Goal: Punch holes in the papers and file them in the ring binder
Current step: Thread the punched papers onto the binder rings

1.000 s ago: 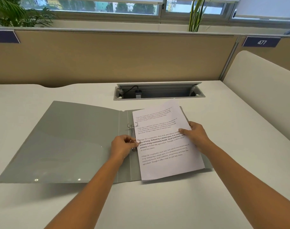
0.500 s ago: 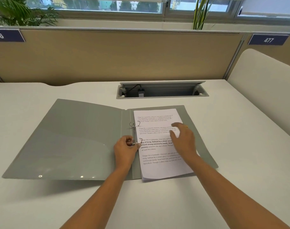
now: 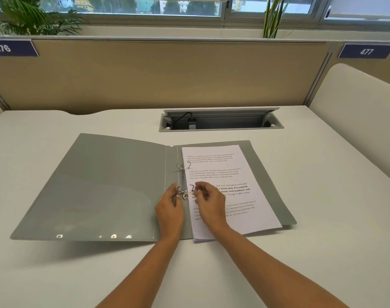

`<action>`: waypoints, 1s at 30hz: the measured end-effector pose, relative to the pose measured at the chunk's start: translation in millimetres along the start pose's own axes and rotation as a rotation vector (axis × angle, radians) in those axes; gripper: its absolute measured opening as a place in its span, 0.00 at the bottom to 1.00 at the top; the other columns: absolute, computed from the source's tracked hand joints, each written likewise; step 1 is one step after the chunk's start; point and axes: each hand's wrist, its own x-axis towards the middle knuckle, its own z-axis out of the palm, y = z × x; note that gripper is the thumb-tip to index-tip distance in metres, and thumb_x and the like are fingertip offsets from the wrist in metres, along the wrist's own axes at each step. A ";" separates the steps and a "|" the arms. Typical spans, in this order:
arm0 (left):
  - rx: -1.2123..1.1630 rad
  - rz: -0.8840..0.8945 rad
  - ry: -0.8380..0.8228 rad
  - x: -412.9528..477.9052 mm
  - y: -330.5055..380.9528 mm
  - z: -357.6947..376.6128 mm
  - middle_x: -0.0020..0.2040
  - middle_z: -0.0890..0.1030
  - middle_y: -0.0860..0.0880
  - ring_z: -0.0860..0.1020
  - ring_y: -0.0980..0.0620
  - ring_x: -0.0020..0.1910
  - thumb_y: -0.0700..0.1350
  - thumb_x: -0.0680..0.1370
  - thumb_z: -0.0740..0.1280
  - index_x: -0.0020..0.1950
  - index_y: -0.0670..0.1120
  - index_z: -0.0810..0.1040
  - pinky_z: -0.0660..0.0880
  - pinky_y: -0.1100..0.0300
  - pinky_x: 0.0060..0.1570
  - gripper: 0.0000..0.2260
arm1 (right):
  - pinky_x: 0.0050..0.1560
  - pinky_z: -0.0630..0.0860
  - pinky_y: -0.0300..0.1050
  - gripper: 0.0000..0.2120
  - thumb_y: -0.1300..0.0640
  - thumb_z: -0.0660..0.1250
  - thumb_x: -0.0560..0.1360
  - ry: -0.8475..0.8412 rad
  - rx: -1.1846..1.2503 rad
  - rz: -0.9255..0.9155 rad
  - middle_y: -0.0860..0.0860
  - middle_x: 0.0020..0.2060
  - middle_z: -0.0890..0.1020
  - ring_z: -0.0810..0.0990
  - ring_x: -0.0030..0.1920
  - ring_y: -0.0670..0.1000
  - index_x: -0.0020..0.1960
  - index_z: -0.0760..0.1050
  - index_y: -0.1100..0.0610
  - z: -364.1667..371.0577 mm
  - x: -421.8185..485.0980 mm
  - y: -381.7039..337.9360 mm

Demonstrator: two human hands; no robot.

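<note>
since the right hand [image 3: 212, 203] quit the papers [image 3: 234, 172] | it and left hand [image 3: 169, 207] pinch lower ring [image 3: 185, 196]

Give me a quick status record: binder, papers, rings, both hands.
binder: gray, open flat on the desk
papers: stack on the binder's right half, left edge at the rings
upper ring: open, halves apart
lower ring: open, gap between halves
left hand: pinches lower ring's left half
right hand: pinches its right prong
</note>
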 end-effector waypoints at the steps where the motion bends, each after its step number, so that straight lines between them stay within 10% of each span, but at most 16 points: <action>1: 0.009 -0.004 0.008 0.0 -0.4 0.6 0.59 0.80 0.44 0.77 0.47 0.60 0.33 0.76 0.60 0.65 0.42 0.74 0.71 0.53 0.64 0.18 | 0.55 0.78 0.50 0.10 0.65 0.62 0.75 0.007 -0.016 -0.008 0.55 0.48 0.82 0.81 0.49 0.53 0.54 0.79 0.60 0.9 -0.9 1.8; 6: 0.103 -0.003 0.048 0.7 -0.4 4.0 0.59 0.79 0.43 0.75 0.45 0.60 0.36 0.76 0.62 0.62 0.40 0.77 0.68 0.56 0.63 0.15 | 0.50 0.65 0.29 0.14 0.67 0.60 0.75 0.001 -0.165 -0.094 0.57 0.51 0.81 0.78 0.52 0.54 0.58 0.78 0.61 3.8 -2.9 6.4; 30: 0.083 0.031 -0.033 2.2 -3.8 0.8 0.59 0.80 0.42 0.74 0.46 0.61 0.33 0.74 0.64 0.60 0.38 0.78 0.66 0.64 0.59 0.14 | 0.42 0.61 0.30 0.15 0.68 0.59 0.75 -0.027 -0.265 -0.165 0.58 0.46 0.78 0.76 0.47 0.56 0.58 0.78 0.64 7.6 -4.0 11.0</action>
